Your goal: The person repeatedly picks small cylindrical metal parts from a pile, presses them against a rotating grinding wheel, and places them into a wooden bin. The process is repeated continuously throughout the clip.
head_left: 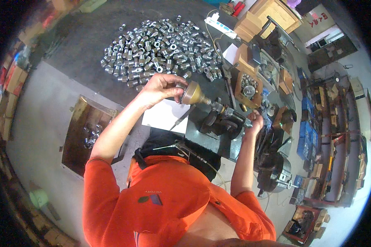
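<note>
My left hand [164, 89] is closed, its thumb and fingers pinching a small metal fitting [180, 85] against the wide end of a brass-coloured cone [192, 94]. The fitting is mostly hidden by the fingers. The cone's narrow end joins the shaft of a dark bench-mounted machine [221, 119]. At the machine's other end, my right hand [255, 120] is closed around what looks like its handle, largely covered by the fingers. Beyond my left hand spreads a large pile of shiny metal fittings [160, 51] on the dark table [76, 45].
A white sheet [163, 117] lies beneath my left forearm. On the floor at left stands a wooden box [76, 140] with several fittings inside. A small-parts box [251, 101], a white power strip [220, 26] and cardboard boxes [248, 26] sit beyond the machine. Shelving [336, 144] stands at right.
</note>
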Demonstrator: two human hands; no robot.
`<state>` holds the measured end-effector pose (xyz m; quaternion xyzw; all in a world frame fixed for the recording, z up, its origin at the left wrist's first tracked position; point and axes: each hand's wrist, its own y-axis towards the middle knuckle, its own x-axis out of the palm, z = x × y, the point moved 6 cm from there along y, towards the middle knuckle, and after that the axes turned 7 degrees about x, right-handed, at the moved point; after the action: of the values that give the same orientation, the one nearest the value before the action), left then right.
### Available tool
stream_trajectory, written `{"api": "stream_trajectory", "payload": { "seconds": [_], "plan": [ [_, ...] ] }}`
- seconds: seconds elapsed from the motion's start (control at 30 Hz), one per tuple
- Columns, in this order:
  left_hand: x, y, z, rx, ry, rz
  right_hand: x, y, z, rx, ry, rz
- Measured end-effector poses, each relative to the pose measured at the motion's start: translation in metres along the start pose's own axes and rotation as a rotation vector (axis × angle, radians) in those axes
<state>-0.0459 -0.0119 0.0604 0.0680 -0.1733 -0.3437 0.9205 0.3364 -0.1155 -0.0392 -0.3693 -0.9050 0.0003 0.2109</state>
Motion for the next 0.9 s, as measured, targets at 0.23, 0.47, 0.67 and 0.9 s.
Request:
{"api": "stream_trajectory", "payload": {
  "seconds": [0.23,0.47,0.67,0.9],
  "plan": [
    [-0.003,0.0,0.0,0.011,0.036,0.047,-0.017,-0.079,0.022,0.271,0.053,0.148],
    [-0.003,0.0,-0.008,-0.02,0.023,0.127,-0.016,-0.11,0.004,0.249,0.071,0.015],
    [-0.004,-0.001,-0.009,-0.033,0.048,0.164,-0.026,-0.089,0.028,0.334,0.113,0.055],
    [-0.003,0.001,-0.003,-0.082,0.073,0.184,0.007,-0.011,-0.02,-0.515,-0.787,0.02]
  ]
}}
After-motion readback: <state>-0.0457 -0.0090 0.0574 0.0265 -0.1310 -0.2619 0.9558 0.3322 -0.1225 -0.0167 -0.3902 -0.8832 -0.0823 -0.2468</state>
